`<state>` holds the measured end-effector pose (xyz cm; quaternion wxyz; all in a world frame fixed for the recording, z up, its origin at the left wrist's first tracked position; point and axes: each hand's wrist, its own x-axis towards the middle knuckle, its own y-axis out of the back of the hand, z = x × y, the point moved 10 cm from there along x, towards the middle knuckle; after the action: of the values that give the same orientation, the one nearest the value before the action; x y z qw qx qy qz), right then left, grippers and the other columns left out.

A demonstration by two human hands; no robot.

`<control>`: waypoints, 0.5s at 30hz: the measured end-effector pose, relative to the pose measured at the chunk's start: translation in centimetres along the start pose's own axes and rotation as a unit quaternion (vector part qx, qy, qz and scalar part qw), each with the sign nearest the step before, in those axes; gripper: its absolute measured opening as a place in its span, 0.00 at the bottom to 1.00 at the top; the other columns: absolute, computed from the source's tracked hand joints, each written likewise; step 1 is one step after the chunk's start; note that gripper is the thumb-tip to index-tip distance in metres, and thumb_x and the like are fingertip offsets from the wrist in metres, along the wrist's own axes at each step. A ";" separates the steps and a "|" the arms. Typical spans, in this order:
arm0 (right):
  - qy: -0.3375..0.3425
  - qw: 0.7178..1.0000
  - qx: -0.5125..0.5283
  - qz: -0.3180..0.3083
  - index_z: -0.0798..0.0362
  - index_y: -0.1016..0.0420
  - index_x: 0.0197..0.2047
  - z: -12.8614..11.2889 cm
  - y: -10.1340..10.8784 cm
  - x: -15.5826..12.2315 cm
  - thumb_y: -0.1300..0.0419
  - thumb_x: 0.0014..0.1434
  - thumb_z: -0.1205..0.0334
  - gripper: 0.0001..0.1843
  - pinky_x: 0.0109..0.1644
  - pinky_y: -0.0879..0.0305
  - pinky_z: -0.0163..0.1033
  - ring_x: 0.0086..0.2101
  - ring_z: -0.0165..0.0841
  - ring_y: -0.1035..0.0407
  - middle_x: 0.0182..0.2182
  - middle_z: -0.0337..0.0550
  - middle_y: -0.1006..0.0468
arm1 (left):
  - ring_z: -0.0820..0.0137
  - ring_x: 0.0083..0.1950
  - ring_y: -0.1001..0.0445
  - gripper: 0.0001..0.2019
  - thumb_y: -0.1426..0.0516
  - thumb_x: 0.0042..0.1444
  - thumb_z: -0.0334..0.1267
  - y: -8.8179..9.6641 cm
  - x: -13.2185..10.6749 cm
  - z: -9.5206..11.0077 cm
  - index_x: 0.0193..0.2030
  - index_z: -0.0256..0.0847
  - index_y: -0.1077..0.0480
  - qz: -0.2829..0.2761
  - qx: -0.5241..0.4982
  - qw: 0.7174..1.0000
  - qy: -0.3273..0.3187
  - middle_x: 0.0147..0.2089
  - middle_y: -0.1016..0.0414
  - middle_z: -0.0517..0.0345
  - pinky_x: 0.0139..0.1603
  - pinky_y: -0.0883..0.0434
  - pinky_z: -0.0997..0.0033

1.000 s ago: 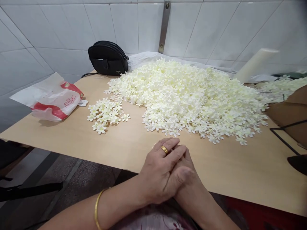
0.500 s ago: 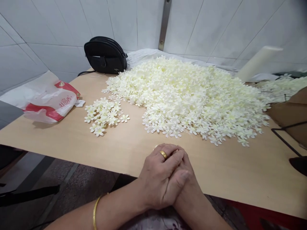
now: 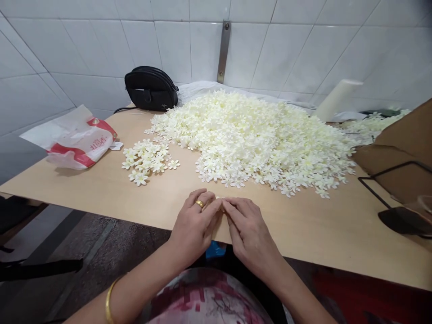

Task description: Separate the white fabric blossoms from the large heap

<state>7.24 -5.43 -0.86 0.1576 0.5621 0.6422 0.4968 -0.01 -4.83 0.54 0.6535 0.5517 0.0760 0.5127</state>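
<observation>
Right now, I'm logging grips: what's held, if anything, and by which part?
A pale bit shows where the left hand and right hand meet, apparently held; mostly hidden, so which part cannot be told.

Head view looks forward and down, (seemingly) near the table [image 3: 313,229].

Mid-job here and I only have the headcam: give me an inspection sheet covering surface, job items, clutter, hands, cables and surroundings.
Surface: light wood-toned table.
Job's things: large pile of pale flowers; small flower cluster to its left.
Clutter: red-and-white bag at left; black bag at back; brown cardboard-like piece at right.
Hands: left hand and right hand meet at the fingertips near the table's front edge; anything pinched is too small to identify.
Cables: nothing seen for certain; the black cord by the black bag may be its strap.
Surroundings: tiled wall with metal strip.
</observation>
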 end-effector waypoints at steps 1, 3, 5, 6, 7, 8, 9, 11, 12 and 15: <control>-0.006 1.000 0.011 0.009 0.56 0.36 0.49 0.2 0.2 0.0 0.55 0.53 0.76 0.20 0.46 0.41 0.45 0.42 0.37 0.40 0.42 0.49 0.33 | 0.64 0.48 0.40 0.12 0.53 0.54 0.29 -0.4 0.3 0.1 0.44 0.37 0.34 -0.013 0.013 1.000 0.001 0.42 0.33 0.48 0.48 0.36 0.60; -0.018 0.999 0.026 0.028 0.55 0.36 0.49 0.6 0.8 -0.1 0.55 0.54 0.74 0.19 0.45 0.40 0.44 0.42 0.36 0.39 0.41 0.49 0.33 | 0.65 0.44 0.38 0.11 0.54 0.54 0.29 -1.1 0.8 0.2 0.39 0.37 0.33 -0.040 0.039 0.998 0.005 0.38 0.33 0.50 0.44 0.35 0.62; -0.025 0.999 0.030 0.033 0.55 0.37 0.49 1.0 1.1 0.0 0.54 0.55 0.72 0.18 0.45 0.39 0.44 0.41 0.36 0.39 0.41 0.49 0.33 | 0.66 0.41 0.37 0.10 0.54 0.54 0.29 -1.7 1.1 0.1 0.35 0.37 0.33 -0.065 0.068 0.996 0.004 0.37 0.33 0.50 0.41 0.34 0.63; -0.026 0.999 0.028 0.030 0.55 0.37 0.49 1.1 1.1 0.0 0.54 0.55 0.71 0.18 0.45 0.39 0.45 0.41 0.36 0.39 0.40 0.49 0.33 | 0.67 0.40 0.37 0.09 0.54 0.54 0.28 -1.9 1.2 0.1 0.34 0.36 0.33 -0.075 0.083 0.994 0.002 0.37 0.33 0.51 0.41 0.35 0.63; -0.025 0.999 0.024 0.024 0.55 0.37 0.49 1.3 1.1 0.1 0.53 0.55 0.71 0.18 0.44 0.40 0.45 0.41 0.37 0.39 0.40 0.49 0.33 | 0.67 0.40 0.36 0.09 0.54 0.53 0.28 -2.2 1.2 0.1 0.34 0.36 0.34 -0.082 0.096 0.992 -0.003 0.37 0.33 0.51 0.41 0.35 0.64; -0.022 0.999 0.019 0.016 0.55 0.36 0.48 1.3 1.0 0.2 0.53 0.55 0.71 0.17 0.44 0.40 0.44 0.41 0.37 0.40 0.40 0.49 0.33 | 0.66 0.41 0.36 0.08 0.53 0.53 0.28 -2.3 1.3 0.3 0.35 0.36 0.34 -0.087 0.109 0.990 -0.014 0.37 0.33 0.51 0.41 0.35 0.63; -0.016 1.000 0.013 0.011 0.54 0.36 0.47 1.3 0.9 0.3 0.52 0.55 0.70 0.16 0.44 0.40 0.44 0.41 0.37 0.40 0.40 0.48 0.33 | 0.65 0.43 0.36 0.08 0.53 0.53 0.28 -2.5 1.3 0.5 0.36 0.36 0.34 -0.088 0.124 0.988 -0.030 0.38 0.32 0.50 0.43 0.35 0.62; -0.007 1.000 -0.007 0.011 0.54 0.34 0.44 1.4 0.7 0.5 0.52 0.54 0.71 0.15 0.43 0.41 0.44 0.40 0.37 0.40 0.39 0.47 0.33 | 0.62 0.51 0.39 0.11 0.53 0.54 0.29 -2.7 1.3 1.2 0.42 0.34 0.35 -0.086 0.162 0.980 -0.073 0.44 0.32 0.48 0.50 0.40 0.58; -0.003 1.000 -0.018 0.017 0.54 0.33 0.43 1.5 0.7 0.6 0.52 0.54 0.71 0.14 0.43 0.41 0.44 0.39 0.37 0.40 0.38 0.47 0.33 | 0.60 0.56 0.43 0.13 0.53 0.55 0.30 -2.8 1.2 1.6 0.46 0.33 0.37 -0.084 0.183 0.975 -0.093 0.48 0.34 0.46 0.53 0.43 0.56; 0.002 0.998 -0.049 0.043 0.55 0.33 0.42 1.7 0.8 0.7 0.52 0.54 0.71 0.13 0.42 0.42 0.43 0.39 0.37 0.40 0.37 0.48 0.33 | 0.56 0.62 0.54 0.18 0.56 0.57 0.35 -3.1 1.2 1.9 0.53 0.30 0.42 -0.085 0.225 0.964 -0.112 0.56 0.40 0.43 0.58 0.53 0.50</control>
<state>8.81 -4.12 -0.75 0.1623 0.5800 0.5926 0.5348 3.58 -4.75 -0.67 0.5579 0.7301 0.1626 0.3595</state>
